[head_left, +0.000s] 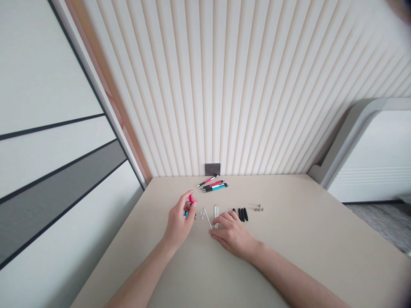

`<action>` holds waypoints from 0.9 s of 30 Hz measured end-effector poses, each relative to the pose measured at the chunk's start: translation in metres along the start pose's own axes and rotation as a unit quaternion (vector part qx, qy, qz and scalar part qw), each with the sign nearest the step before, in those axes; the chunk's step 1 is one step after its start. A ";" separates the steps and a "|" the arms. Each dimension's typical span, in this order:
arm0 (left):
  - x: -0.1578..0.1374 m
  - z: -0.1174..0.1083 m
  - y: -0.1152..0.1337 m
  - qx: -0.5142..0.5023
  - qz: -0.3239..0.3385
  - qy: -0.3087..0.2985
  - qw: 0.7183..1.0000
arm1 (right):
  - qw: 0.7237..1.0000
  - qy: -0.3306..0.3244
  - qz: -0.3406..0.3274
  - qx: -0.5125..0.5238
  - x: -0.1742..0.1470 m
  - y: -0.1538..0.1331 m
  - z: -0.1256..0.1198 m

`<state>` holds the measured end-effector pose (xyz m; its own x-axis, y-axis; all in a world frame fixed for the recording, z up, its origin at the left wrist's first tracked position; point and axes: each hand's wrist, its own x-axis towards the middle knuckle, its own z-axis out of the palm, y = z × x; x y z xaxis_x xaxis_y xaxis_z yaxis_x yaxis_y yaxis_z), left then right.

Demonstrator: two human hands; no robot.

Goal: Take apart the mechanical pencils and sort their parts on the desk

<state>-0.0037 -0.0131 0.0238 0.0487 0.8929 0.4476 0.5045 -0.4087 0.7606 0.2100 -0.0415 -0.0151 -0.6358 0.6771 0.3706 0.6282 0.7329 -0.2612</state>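
Note:
My left hand (180, 218) is closed around a pink pen barrel (192, 199), held upright between thumb and fingers above the table. Blue and dark pen parts (186, 214) show partly behind that hand. My right hand (233, 235) rests low over the table, its fingertips closed at the near end of a slanted thin white tube (207, 217). More white tubes (216, 210) lie side by side just beyond its fingers, partly covered. Small clear pieces (202, 214) lie between the hands. Several black rubber grips (243, 214) sit right of my right hand.
Assembled pens (215, 187) in red, blue and black lie near the back edge of the beige table (289, 239). Small metal cone tips (258, 208) lie at the right. A dark wall socket (212, 169) is on the ribbed wall; a white cabinet (48, 171) stands left.

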 end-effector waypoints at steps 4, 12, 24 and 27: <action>0.000 0.000 -0.001 -0.011 -0.003 -0.013 1.000 | 1.000 0.009 0.018 0.018 0.004 0.002 0.001; -0.004 0.005 0.002 0.008 0.013 -0.054 0.998 | 0.999 0.014 0.035 0.021 0.007 0.001 0.004; -0.010 0.012 -0.001 -0.014 0.025 -0.081 0.996 | 0.997 0.024 0.014 0.075 0.001 0.008 0.012; -0.011 0.013 -0.001 -0.019 0.025 -0.089 0.996 | 0.996 0.022 0.013 0.083 0.000 0.008 0.011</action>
<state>0.0060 -0.0198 0.0119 0.2266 0.8892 0.3974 0.4648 -0.4573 0.7582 0.2102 -0.0347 -0.0272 -0.5987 0.6945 0.3990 0.5586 0.7191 -0.4134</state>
